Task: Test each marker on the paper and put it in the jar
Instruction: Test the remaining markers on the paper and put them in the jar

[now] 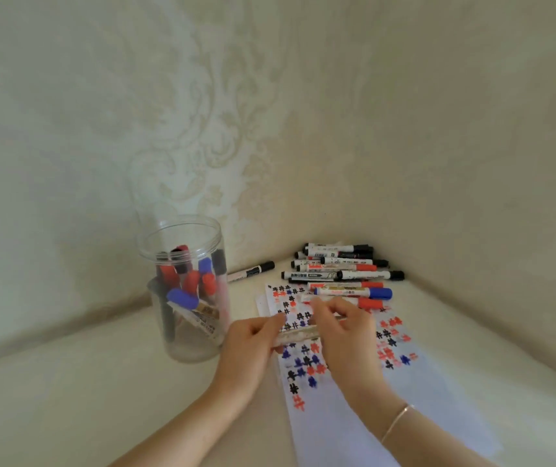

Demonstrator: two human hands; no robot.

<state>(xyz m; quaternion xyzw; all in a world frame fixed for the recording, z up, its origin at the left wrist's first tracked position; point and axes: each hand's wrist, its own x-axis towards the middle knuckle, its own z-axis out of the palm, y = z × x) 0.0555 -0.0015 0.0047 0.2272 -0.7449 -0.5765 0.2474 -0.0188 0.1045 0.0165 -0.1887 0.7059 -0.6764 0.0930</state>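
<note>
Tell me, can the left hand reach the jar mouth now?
Probably yes: the left hand holds a marker just right of the jar, whose mouth is open, nothing between. The right hand also grips it.

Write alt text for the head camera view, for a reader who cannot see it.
Two hands, left hand and right hand, hold a marker between them over a paper covered in red, blue and black test marks. A clear jar with markers in it stands to the left, and a pile of markers lies beyond the paper in the corner.

wall (269, 96): pale, embossed floral pattern | tabletop (67, 399): cream | bracelet (397, 421): thin, on wrist
</note>
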